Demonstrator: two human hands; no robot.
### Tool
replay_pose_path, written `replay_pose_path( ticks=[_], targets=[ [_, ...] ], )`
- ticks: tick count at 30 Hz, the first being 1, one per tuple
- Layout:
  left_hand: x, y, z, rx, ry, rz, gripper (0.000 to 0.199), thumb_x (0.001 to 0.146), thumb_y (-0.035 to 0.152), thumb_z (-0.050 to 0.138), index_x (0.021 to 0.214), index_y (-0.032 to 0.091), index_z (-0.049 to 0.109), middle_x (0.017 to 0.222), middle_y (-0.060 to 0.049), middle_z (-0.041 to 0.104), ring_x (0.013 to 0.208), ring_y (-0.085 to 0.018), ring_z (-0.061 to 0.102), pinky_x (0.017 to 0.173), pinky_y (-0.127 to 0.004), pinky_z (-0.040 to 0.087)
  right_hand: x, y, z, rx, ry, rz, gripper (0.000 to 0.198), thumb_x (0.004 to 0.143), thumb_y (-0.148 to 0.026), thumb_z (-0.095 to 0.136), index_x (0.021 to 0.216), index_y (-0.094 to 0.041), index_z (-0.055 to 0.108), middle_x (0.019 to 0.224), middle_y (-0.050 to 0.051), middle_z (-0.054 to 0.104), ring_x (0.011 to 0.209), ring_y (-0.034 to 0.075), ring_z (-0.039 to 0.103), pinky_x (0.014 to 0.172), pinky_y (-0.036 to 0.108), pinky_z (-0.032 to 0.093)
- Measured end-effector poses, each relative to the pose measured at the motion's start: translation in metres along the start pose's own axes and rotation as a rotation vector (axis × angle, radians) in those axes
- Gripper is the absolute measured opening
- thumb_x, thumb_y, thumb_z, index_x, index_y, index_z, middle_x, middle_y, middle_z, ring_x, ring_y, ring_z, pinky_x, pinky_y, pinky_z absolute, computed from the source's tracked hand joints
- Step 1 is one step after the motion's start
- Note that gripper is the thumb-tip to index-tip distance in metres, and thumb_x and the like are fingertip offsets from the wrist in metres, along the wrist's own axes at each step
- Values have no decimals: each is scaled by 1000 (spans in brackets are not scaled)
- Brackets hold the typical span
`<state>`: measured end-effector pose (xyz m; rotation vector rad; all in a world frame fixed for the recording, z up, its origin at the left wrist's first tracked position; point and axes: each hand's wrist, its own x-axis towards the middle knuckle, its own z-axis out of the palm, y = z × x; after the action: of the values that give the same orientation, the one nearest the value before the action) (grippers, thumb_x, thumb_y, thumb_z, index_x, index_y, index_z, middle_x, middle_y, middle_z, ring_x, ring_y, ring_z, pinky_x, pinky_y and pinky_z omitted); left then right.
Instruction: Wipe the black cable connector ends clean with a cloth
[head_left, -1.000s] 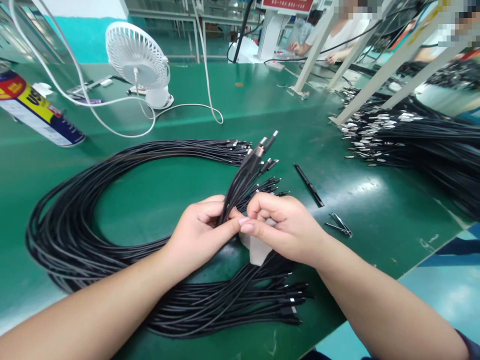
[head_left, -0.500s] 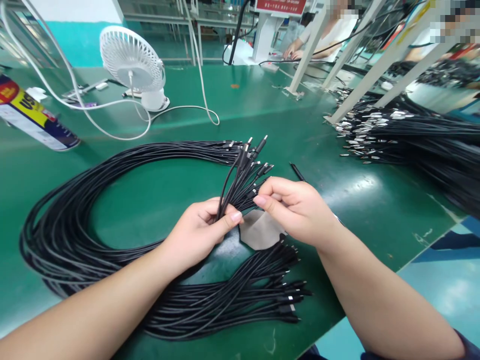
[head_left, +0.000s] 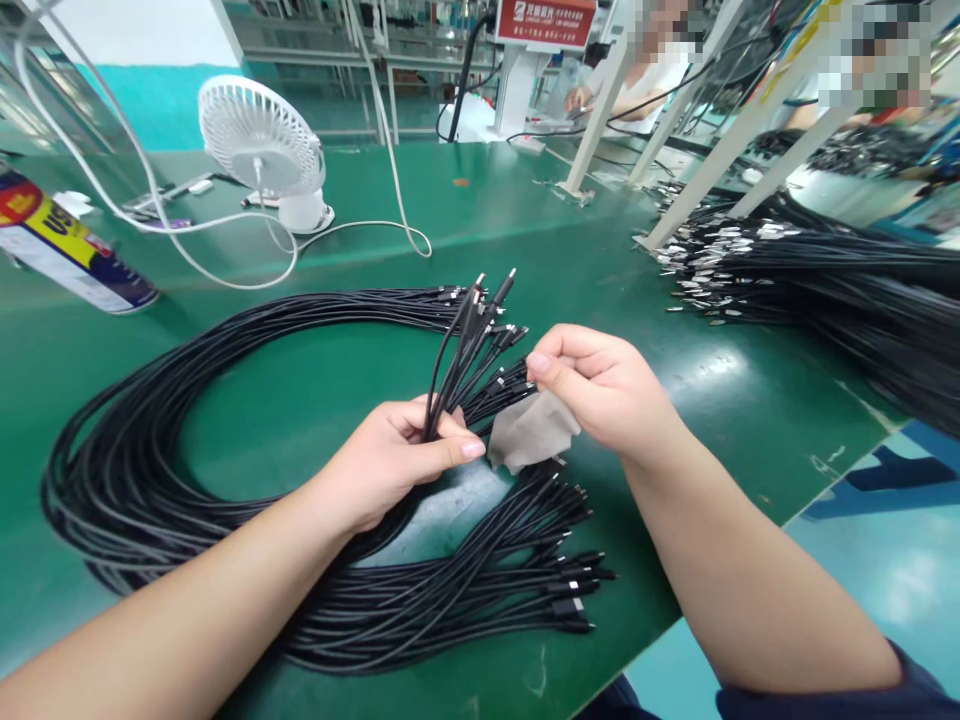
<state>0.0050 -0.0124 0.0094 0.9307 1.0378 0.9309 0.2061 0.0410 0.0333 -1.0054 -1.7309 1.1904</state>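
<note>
My left hand is closed around part of a bundle of black cables, whose plug ends stick up and fan out to the right above the fingers. To the right of it, my right hand is closed in a pinch, with a grey cloth hanging below its fingers. Some plug ends reach close to the right fingertips; whether the fingers touch one cannot be made out. The rest of the looped cables curves across the table on the left. More cable ends lie in front, below the hands.
A white fan with a white cord stands at the back left, near a spray can. A large pile of black cables lies right, beside slanted white posts. Another person's hand is at the far side.
My right hand has moved slightly up and away from my left hand, and the grey cloth has lifted and crumpled with it. The left hand keeps its hold. The view has shifted a little.
</note>
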Motion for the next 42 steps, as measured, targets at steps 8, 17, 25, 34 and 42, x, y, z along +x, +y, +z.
replay_pose_path(
  ticks=[8, 17, 25, 34, 42],
  targets=[
    [1, -1, -1, -30, -3, -5, 35, 71, 44, 77, 61, 14, 62, 55, 5, 44, 45, -5, 30, 44, -22, 18, 5, 2, -4, 241, 39, 73, 41, 77, -56, 68, 68, -20, 50, 50, -7, 38, 39, 6, 29, 36, 19, 23],
    [1, 0, -2, -32, 38, -4, 25, 58, 27, 87, 58, 13, 66, 72, 1, 56, 47, -3, 34, 45, -22, 20, 14, 7, -9, 424, 132, 150, 41, 72, -53, 73, 65, -20, 48, 47, -9, 30, 38, 6, 28, 37, 20, 26],
    [3, 1, -2, -85, -4, -33, 39, 73, 43, 76, 55, 14, 58, 53, 5, 42, 44, -4, 26, 42, -21, 18, 14, 8, -10, 360, 113, 155, 42, 74, -57, 69, 67, -21, 47, 47, -9, 29, 37, 7, 27, 37, 21, 26],
    [2, 0, -2, -65, -63, -44, 32, 54, 25, 89, 53, 12, 60, 72, 1, 57, 46, -3, 38, 44, -21, 21, 15, 11, -11, 384, 140, 145, 40, 74, -54, 70, 67, -21, 48, 48, -8, 32, 38, 7, 29, 37, 21, 26],
    [1, 1, 2, -113, 3, -30, 39, 69, 47, 79, 59, 14, 60, 49, 6, 44, 41, -4, 30, 41, -20, 21, 14, 12, -13, 205, 91, 75, 43, 80, -60, 62, 67, -22, 47, 48, -6, 35, 37, 8, 34, 37, 23, 27]
  ],
)
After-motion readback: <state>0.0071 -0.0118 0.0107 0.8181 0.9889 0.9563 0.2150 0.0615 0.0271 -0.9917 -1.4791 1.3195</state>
